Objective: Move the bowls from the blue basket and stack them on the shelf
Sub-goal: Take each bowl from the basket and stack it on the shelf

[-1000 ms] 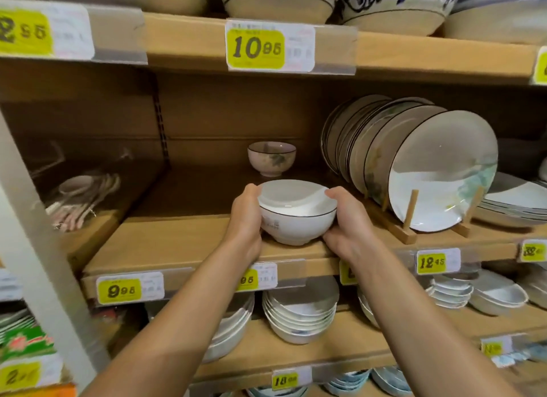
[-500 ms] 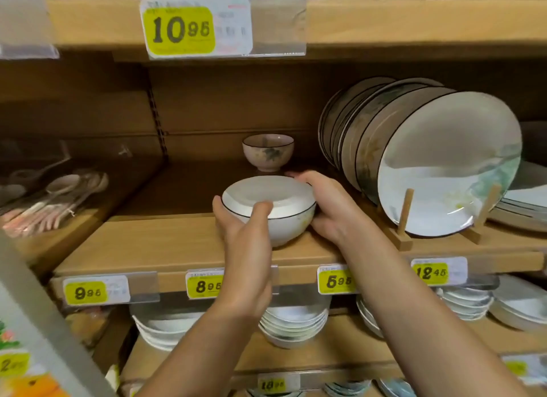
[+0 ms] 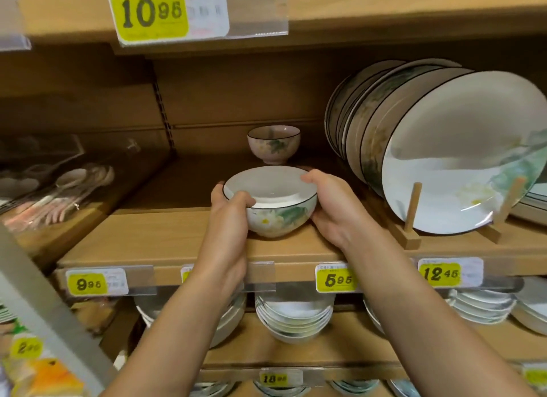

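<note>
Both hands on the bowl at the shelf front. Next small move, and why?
Probably lift the bowl and carry it back toward the rear bowl for stacking. The left hand and right hand both grip it near the front edge of the shelf, while the rear bowl stands upright, apart, deeper in, with nothing on it.

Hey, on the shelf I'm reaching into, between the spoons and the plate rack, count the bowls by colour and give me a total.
1 white bowl with green leaves, gripped by the left hand and right hand
1 pink bowl, standing behind it
Total: 2 bowls
</note>
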